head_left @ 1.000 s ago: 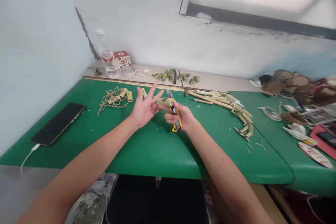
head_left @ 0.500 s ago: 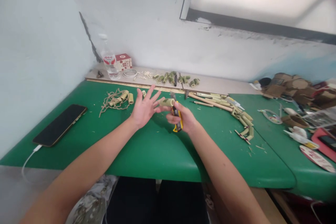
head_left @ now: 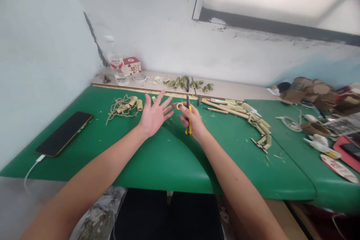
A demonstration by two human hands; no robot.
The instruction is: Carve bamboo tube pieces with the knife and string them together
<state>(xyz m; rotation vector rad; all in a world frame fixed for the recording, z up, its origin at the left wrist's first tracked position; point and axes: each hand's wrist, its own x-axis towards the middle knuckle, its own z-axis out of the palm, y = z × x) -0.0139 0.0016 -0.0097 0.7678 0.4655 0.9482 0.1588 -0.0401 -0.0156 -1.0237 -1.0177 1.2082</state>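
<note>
My left hand (head_left: 154,116) is spread with its palm showing, holding nothing, above the green table mat (head_left: 140,165). Just right of it, my right hand (head_left: 194,122) grips a yellow and black utility knife (head_left: 189,122), its tip pointing away from me. Thumb and fingers of the same hand also pinch a short bamboo tube (head_left: 179,106), whose open end faces me. Left of my left hand lie pale bamboo pieces (head_left: 140,105) with tangled twine (head_left: 115,108).
A smartphone (head_left: 64,133) on a cable lies at left. A water bottle (head_left: 119,69) and red-topped box (head_left: 132,66) stand at the back, beside cut bamboo pieces (head_left: 184,81). Bamboo sticks and linked segments (head_left: 261,129) lie at right, cardboard scraps (head_left: 312,92) beyond.
The bamboo tube has turned in my right hand, from lying sideways to end-on towards me. The knife now stands more upright. My left hand stays spread, nearly in place.
</note>
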